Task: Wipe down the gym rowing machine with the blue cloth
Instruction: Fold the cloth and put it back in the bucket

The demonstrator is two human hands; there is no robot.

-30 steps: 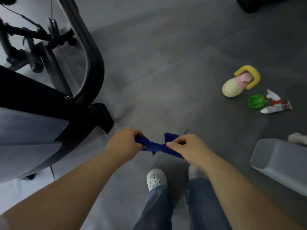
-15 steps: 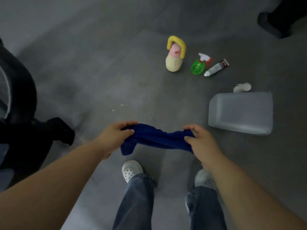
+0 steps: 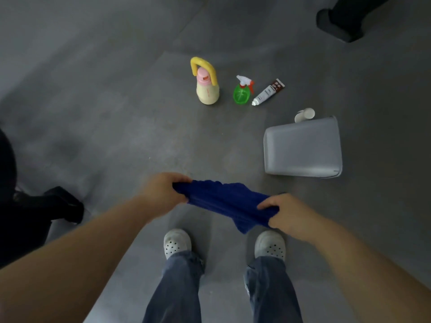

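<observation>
My left hand (image 3: 161,194) and right hand (image 3: 283,213) grip the blue cloth (image 3: 224,201) at six o'clock, stretching it flat for wiping.

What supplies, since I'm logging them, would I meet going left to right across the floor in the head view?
Cream bottle with yellow handle → green spray bottle → white tube → grey bin. The small white item behind the bin overlaps it, so it is left out.

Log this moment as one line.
left hand: grips blue cloth | right hand: grips blue cloth | rowing machine: untouched, at left edge
</observation>
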